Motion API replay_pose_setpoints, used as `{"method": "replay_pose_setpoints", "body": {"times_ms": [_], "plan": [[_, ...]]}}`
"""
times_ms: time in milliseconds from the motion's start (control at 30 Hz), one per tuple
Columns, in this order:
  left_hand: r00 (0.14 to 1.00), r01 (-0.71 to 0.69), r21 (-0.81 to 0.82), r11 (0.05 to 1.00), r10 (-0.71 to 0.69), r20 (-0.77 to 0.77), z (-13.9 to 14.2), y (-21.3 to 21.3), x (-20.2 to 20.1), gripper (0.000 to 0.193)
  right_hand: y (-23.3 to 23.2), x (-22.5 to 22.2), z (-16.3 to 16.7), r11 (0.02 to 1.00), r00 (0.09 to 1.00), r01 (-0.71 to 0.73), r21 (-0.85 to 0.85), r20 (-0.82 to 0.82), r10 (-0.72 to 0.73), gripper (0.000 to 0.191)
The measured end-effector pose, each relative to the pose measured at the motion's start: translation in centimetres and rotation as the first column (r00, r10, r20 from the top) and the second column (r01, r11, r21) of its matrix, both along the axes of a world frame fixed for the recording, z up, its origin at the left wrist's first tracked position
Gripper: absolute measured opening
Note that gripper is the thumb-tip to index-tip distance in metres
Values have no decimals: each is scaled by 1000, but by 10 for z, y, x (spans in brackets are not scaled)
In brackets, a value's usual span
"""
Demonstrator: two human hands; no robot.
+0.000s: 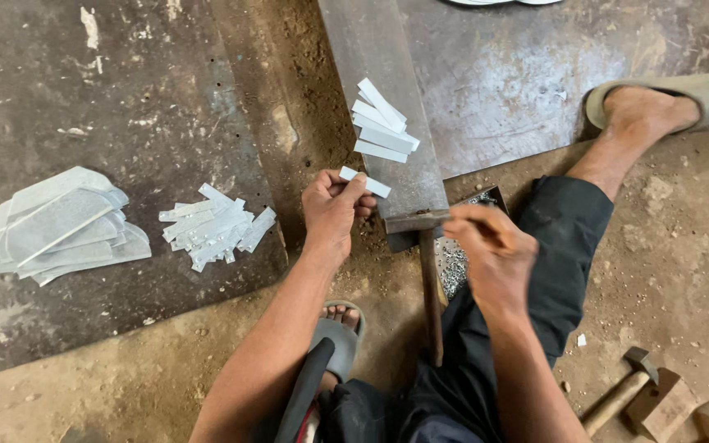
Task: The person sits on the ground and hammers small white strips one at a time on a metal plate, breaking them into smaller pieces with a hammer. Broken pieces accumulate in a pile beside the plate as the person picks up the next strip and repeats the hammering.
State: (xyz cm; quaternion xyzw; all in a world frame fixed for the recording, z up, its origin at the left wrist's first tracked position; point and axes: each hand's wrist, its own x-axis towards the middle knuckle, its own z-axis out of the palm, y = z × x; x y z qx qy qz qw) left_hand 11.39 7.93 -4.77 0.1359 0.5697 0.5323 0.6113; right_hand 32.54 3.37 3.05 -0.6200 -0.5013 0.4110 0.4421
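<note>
hammers: two are showing (430, 271) (621, 392)
hands: two are working (334, 209) (490, 246)
strip piles: two are lying (383, 123) (215, 226)

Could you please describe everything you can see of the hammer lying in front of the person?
The hammer lies flat on the dirt floor between the person's arms. Its dark, rusty-looking metal head rests against the near end of a long steel bar, crosswise to it. The worn brown handle, seemingly wooden, runs straight back toward the person. The right hand hovers just beside the head, fingers pinched; whether it touches the hammer is unclear. The left hand holds a small pale metal strip nearby.
</note>
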Motion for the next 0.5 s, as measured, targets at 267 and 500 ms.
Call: {"method": "replay_pose_setpoints", "body": {"times_ms": [267, 500], "plan": [[998, -56, 63, 996, 54, 39, -6, -2, -1, 17, 45, -60, -27, 872, 671, -451, 189, 716, 192, 6], [986, -78, 51, 996, 69, 155, -12, -2, -4, 16, 34, -47, -26, 921, 896, -284, 266, 417, 156, 23]]}}
